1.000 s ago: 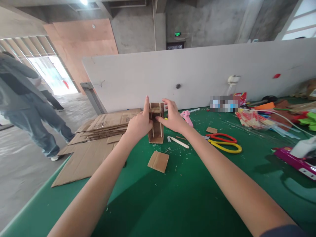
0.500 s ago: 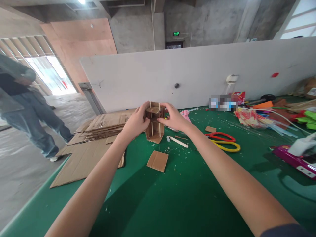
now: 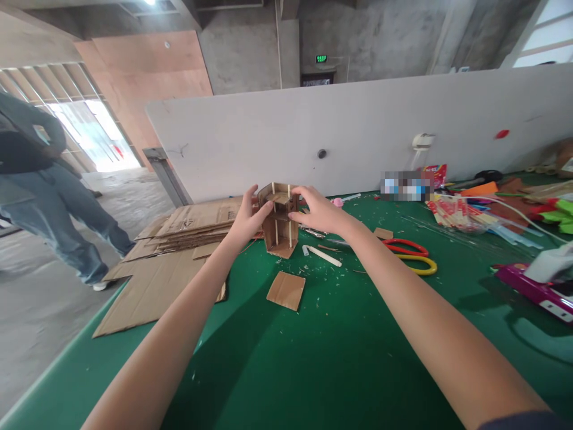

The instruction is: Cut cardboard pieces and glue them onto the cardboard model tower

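Note:
A small, many-sided cardboard model (image 3: 281, 246) with inner shelves and thin pale sticks stands upright on the green table. My left hand (image 3: 249, 218) is at its left side, fingers spread and loosened, with the thumb across the near left edge. At the right side, my right hand (image 3: 319, 210) grips the upper part, fingers near the top and thumb lower down; some fingertips are hidden. A loose square cardboard piece (image 3: 286, 291) lies in front of the model. Just right of the model's base is a white stick-like piece (image 3: 324, 256) with a bent translucent end.
Stacked cardboard sheets (image 3: 197, 224) lie to the left. Scissors with red and yellow handles (image 3: 414, 257) rest beyond my right forearm. A purple power strip (image 3: 532, 286) and craft materials (image 3: 465, 212) are at the right. A white panel (image 3: 250, 143) borders the back; a person (image 3: 58, 197) stands at left.
My left hand has loosened and shifted slightly left, its fingers spreading off the model. My right hand stays at the right side, its fingers slightly shifted. The model remains standing in place.

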`<state>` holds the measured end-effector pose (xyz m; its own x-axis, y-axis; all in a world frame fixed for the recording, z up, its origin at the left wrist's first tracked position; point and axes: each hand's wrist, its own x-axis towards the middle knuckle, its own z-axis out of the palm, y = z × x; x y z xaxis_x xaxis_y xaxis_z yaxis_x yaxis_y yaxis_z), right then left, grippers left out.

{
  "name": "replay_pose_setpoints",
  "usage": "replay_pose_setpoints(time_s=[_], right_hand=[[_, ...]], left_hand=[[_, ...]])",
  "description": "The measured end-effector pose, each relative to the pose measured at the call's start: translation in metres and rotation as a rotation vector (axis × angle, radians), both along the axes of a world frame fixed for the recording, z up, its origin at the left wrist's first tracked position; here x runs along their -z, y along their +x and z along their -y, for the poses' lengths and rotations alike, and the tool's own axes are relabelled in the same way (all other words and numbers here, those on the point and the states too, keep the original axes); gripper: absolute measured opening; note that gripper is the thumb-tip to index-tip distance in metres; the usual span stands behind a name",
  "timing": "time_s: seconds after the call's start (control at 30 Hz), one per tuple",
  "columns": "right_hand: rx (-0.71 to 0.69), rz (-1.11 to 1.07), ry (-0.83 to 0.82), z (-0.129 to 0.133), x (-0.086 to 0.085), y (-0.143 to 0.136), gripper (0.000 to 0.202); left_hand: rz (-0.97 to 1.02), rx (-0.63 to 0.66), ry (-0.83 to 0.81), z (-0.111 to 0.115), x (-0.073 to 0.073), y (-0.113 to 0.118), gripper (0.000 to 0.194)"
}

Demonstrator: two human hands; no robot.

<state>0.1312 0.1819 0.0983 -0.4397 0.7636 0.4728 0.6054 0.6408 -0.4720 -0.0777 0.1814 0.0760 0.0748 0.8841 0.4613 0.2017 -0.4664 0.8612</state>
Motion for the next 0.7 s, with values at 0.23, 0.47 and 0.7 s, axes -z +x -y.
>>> replay_pose_setpoints(time_s=[0.23, 0.47, 0.7], right_hand=[[-0.003, -0.030, 0.016, -0.003, 0.003, -0.001, 0.038], [-0.025, -0.065, 0.054, -0.008, 0.007, -0.003, 0.034], [-0.114, -0.206, -0.063, -0.011, 0.014, -0.003, 0.045]], left_hand=[[0.322, 0.353, -0.173, 0.000, 0.011, 0.012, 0.049], [0.279, 0.355, -0.239, 0.004, 0.007, 0.010, 0.054], [0.093, 0.317, -0.266, 0.007, -0.002, -0.002, 0.063]])
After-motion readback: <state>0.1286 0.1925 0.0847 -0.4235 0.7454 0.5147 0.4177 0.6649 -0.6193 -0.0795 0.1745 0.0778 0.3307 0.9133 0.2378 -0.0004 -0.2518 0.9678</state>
